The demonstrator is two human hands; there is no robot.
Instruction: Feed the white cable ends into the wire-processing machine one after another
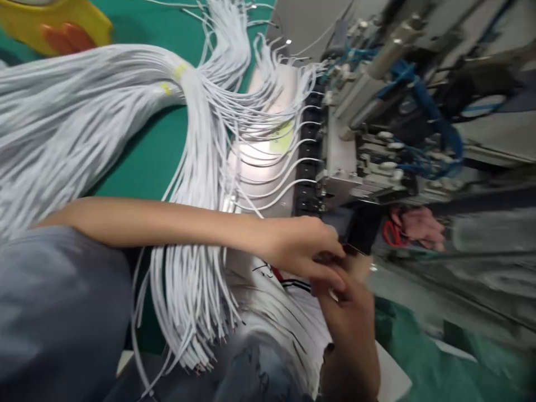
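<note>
Thin white wires [247, 109] reach the black slotted strip [307, 170]; most of the thick white bundle [199, 145] lies outside. Left hand [301, 245] overlaps right hand [352, 301]; I cannot tell either grip's state.

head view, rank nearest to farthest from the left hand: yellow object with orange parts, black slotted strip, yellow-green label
From the left hand:
1. black slotted strip, just above the hand in the picture
2. yellow-green label, farther up, partly behind white wires
3. yellow object with orange parts, top left corner
</note>
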